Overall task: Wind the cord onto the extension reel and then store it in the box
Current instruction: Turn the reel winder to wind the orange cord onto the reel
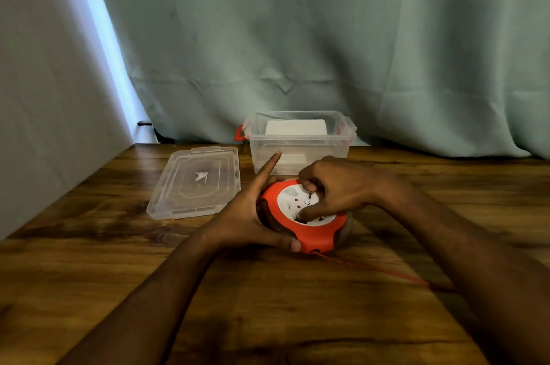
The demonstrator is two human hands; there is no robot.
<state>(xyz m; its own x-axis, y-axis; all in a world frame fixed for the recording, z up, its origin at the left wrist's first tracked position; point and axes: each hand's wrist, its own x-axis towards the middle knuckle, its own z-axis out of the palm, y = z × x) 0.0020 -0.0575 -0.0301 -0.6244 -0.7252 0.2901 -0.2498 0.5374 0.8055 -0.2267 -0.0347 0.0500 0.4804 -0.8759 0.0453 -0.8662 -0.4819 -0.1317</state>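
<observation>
On the wooden table [89,245], both hands grip the reel [309,233]; no legible writing.

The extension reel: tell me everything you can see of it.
The extension reel is a round drum with an orange plastic casing and a white socket face marked with small red and black details. It sits tilted on the wooden table, in front of the clear box. The left hand cups its left side, forefinger pointing up; the right hand grips something on the face. A thin orange cord trails from its base to the right.
</observation>
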